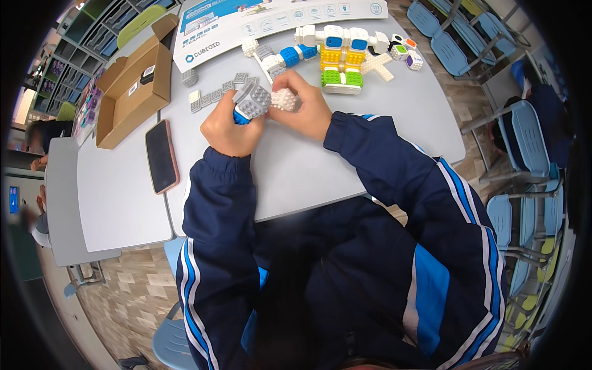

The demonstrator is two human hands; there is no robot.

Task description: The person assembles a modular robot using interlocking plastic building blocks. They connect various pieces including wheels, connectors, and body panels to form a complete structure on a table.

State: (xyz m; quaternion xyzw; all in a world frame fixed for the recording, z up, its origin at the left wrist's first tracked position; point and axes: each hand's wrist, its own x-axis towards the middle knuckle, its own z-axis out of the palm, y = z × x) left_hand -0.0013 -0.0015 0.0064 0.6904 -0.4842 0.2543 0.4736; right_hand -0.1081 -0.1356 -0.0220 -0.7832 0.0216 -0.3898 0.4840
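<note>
My left hand [231, 131] is closed around a grey and blue studded block piece [253, 100], its blue part low in the grip. Between the fingers of my right hand [311, 108] is a white studded block [283, 100], held right beside the grey piece; whether the two touch is hard to tell. Just beyond my hands lie a row of flat grey studded plates [213, 96] and an assembly of grey, white and blue blocks [288, 57]. A built figure of white, yellow and green blocks [342, 58] stands to the right of them.
Behind the blocks is a large white printed box [271, 28]. An opened cardboard box [132, 92] and a phone [161, 157] lie to the left. White cross-shaped plates [377, 66] and small cubes with coloured faces [405, 49] sit at the right. Blue chairs [524, 139] stand beyond the table.
</note>
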